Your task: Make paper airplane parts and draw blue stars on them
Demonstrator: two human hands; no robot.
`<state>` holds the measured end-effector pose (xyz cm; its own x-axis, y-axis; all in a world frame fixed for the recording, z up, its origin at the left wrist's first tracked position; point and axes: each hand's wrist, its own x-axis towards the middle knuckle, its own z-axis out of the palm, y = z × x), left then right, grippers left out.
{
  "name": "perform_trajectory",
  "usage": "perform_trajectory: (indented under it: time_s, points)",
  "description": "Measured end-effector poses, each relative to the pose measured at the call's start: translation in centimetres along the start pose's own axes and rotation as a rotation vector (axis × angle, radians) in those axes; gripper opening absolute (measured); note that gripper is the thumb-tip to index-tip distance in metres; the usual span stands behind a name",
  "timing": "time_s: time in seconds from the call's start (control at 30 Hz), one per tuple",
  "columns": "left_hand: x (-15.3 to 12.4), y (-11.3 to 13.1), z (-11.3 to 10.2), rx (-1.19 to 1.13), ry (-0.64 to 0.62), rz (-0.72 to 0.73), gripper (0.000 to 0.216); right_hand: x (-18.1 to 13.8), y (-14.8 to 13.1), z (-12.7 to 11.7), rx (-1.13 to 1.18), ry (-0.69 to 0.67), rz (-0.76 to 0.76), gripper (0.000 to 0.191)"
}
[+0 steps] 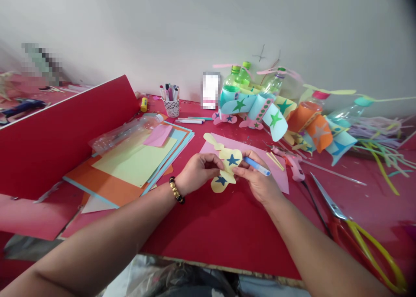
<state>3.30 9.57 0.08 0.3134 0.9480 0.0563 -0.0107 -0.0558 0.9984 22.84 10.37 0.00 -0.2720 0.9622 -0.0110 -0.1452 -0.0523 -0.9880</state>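
Note:
Above the red table, my left hand [199, 171] pinches the left edge of a yellow paper cutout [230, 155] with rounded ends and dark blue stars. My right hand [258, 180] holds the same cutout from the right, thumb in front. A blue marker [257, 166] is also tucked between the fingers of that hand, pointing down to the right. Below the cutout shows a second rounded yellow part with a blue star; whether the two are joined I cannot tell. A pink paper sheet [276, 175] lies beneath and behind my hands.
Bottle airplanes dressed in coloured paper [260, 106] stand at the back right. A pink glue gun [294, 165] and large scissors [338, 208] lie at right. Coloured sheets [130, 167] and a clear plastic bottle [126, 134] lie at left, near a red board [71, 141]. A marker cup [171, 106] stands behind.

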Motion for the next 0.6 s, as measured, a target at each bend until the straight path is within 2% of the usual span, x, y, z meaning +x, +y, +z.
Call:
perform_trajectory:
  time_s: [0.13, 0.23, 0.43, 0.6]
  points:
    - [0.2, 0.7, -1.1, 0.136, -0.145, -0.113, 0.007, 0.1, -0.1, -0.2, -0.056, 0.056, -0.047, 0.026]
    - [0.3, 1.2, -1.8, 0.223, -0.232, -0.174, 0.011, 0.2, -0.1, -0.3, -0.051, 0.045, -0.038, 0.024]
    - [0.3, 1.2, -2.3, 0.204, -0.250, -0.244, 0.015, 0.2, -0.3, -0.5, -0.082, 0.002, -0.031, 0.026]
    - [0.4, 1.0, -2.3, 0.188, -0.243, -0.264, 0.015, -0.1, -0.7, -0.8, -0.181, -0.110, 0.016, 0.027]
